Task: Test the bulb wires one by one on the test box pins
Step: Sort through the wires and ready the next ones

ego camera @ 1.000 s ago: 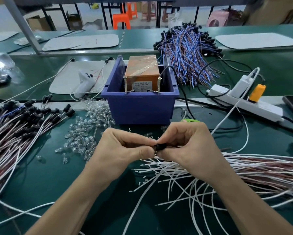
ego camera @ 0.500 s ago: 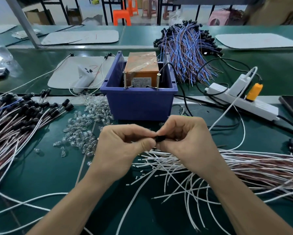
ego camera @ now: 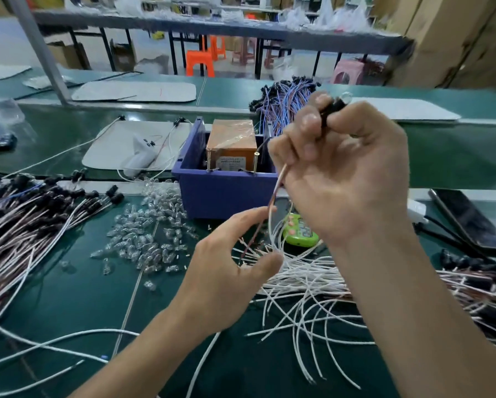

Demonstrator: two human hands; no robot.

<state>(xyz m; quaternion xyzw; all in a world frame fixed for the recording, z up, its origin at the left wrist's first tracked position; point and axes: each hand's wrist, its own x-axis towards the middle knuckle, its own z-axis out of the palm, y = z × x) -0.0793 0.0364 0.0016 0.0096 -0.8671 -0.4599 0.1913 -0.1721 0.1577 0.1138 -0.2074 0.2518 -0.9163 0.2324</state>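
Note:
My right hand (ego camera: 347, 173) is raised above the table and pinches a black bulb socket (ego camera: 331, 110) with a clear bulb at its top. Its brown and white wires (ego camera: 272, 202) hang down from the hand. My left hand (ego camera: 229, 271) is lower, fingers loosely spread, and the hanging wires pass between its index finger and thumb. The test box (ego camera: 231, 139), orange and taped, sits in a blue bin (ego camera: 226, 193) just behind; two upright screw pins (ego camera: 255, 160) stand at the bin's front edge.
Loose clear bulbs (ego camera: 146, 234) lie left of the bin. Wired sockets (ego camera: 25, 214) are heaped at far left, white wires (ego camera: 312, 285) at right. A green device (ego camera: 301, 232), a dark phone (ego camera: 470, 219) and a back bundle of blue wires (ego camera: 284, 101) are nearby.
My right hand has lifted the socket up and away from the table. My left hand let go of the socket and dropped to the hanging wires. The view tilted upward.

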